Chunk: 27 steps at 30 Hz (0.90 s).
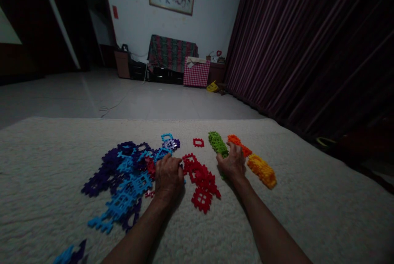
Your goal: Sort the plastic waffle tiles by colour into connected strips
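Nearest on my feed: a light-blue piece (pixel 64 255) and a dark purple piece (pixel 80 252), bottom left, cut off by the frame edge. Plastic-looking flat plates, toothed edges. Base is a cream cover (pixel 308 214), nubbly and soft-looking.

Further up left, a loose heap: light-blue pieces (pixel 121 202), some with window-like cutouts, mixed with dark purple pieces (pixel 106 165). Red pieces (pixel 201 177) overlap in a slanting band between the hands; the nearest has a four-pane cutout.

My left hand (pixel 168 177) is palm down between heap and red band, fingers curled under. Can't tell if they pinch anything; tips hidden.

My right hand (pixel 233 163) has thumb and index apart, near end of the green pieces (pixel 217 141) in the gap. Can't tell if they bear on it. Green is packed in a tight ridged row. Yellow pieces (pixel 261 169) form a similar row right of that hand; orange pieces (pixel 237 143) sit just beyond the fingers.

One red frame-shaped piece (pixel 198 143) lies alone between the hands, farther out. Left of it, a whitish windowed piece (pixel 169 145) on blue and purple.

Room: cover shows between the forearms and wide to the right of yellow. Its far edge runs straight, a strip beyond the pieces. Past it: shiny floor (pixel 184 99), pleated dark curtain (pixel 277 30) along the right, checked box (pixel 197 75) by the far wall.
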Tool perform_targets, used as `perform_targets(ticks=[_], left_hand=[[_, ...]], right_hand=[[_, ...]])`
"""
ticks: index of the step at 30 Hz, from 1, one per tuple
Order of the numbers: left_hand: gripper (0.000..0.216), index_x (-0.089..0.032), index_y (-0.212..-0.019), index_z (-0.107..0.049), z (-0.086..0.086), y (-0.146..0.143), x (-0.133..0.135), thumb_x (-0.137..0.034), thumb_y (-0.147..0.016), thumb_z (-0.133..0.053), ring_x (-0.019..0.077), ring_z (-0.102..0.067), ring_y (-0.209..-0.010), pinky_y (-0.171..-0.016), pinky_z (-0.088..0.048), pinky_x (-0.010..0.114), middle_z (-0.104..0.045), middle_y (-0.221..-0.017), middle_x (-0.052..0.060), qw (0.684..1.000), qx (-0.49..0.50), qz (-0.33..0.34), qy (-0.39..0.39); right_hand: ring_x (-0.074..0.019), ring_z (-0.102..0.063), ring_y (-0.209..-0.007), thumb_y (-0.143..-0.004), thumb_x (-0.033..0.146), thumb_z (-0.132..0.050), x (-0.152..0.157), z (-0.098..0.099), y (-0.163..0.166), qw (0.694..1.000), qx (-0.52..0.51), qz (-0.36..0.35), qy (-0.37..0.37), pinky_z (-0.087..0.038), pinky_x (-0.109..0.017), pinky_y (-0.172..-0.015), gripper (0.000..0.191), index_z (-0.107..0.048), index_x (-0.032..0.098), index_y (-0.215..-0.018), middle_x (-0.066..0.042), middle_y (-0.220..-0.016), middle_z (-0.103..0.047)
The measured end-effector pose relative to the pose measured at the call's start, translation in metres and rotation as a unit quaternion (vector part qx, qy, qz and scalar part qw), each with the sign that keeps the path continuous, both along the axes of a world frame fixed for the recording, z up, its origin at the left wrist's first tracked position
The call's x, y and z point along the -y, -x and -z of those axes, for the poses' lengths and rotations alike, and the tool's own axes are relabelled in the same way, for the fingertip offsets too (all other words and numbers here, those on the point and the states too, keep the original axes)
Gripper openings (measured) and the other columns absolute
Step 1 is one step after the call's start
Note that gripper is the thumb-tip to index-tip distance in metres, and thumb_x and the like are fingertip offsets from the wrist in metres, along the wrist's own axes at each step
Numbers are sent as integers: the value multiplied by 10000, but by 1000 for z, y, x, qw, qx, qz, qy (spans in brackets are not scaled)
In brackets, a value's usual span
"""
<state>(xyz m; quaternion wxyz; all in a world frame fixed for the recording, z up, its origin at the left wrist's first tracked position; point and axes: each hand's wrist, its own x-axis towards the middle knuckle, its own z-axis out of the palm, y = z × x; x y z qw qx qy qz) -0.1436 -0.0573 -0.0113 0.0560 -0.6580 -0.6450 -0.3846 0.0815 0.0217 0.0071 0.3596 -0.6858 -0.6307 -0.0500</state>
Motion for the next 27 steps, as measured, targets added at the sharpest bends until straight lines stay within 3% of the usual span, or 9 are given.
perform_targets(ticks=[4, 14, 23, 27], left_hand=[[262, -186, -935, -693, -2, 0, 0, -120, -822, -467, 310, -556, -1175, -980, -388, 473, -724, -968, 88, 1000, 3, 1, 3], [266, -192, -923, -687, -2, 1, -1, -132, -814, -453, 310, -561, -1171, -955, -392, 464, -724, -949, 85, 1000, 6, 4, 9], [274, -198, -943, -698, 0, 2, -1, -143, -819, -460, 309, -552, -1185, -972, -395, 478, -721, -982, 93, 1000, 2, 2, 8], [270, -199, -946, -694, -1, 1, 0, -152, -827, -457, 306, -547, -1191, -987, -381, 473, -719, -986, 87, 1000, 1, 1, 5]], right_hand=[[-324, -509, -1148, -759, 372, -591, 9, -4, -3, 1000, -9, -2, 11, -415, -448, -958, 534, -530, 165, -1247, -164, -1205, -536], [-331, -519, -1139, -700, 468, -634, 54, 4, -18, 987, 70, -39, 136, -420, -431, -934, 736, -446, 172, -1347, -150, -1207, -542], [-244, -582, -952, -715, 335, -622, 52, -2, -24, 979, 71, -110, 154, -457, -336, -864, 516, -577, 139, -1190, -114, -1032, -612], [-234, -587, -914, -727, 261, -583, 54, 0, -23, 980, 81, -98, 153, -454, -334, -836, 425, -604, 159, -1139, -105, -1007, -623]])
